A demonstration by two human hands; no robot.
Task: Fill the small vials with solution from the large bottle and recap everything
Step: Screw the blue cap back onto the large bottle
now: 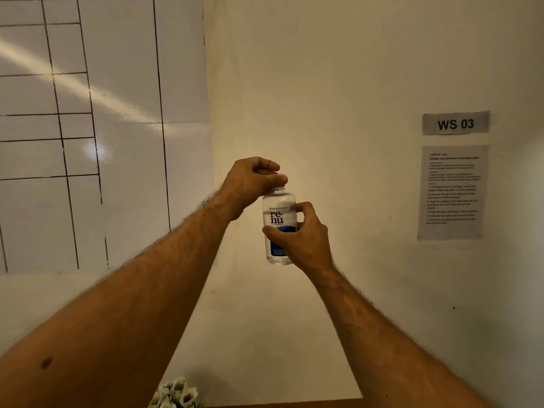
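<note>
I hold the large clear bottle (278, 213) upright in front of me at chest height; it has a white and blue "renu" label and clear liquid inside. My right hand (303, 238) grips its lower body from the right. My left hand (250, 184) sits on top of the bottle, fingers curled round the cap, which they hide almost fully. The threaded neck shows just under those fingers. No small vials are in view.
A white board with drawn grid lines (88, 128) fills the left wall. On the right wall hang a "WS 03" sign (455, 123) and a printed instruction sheet (452, 192). White flowers (178, 393) and a table edge (294, 404) show at the bottom.
</note>
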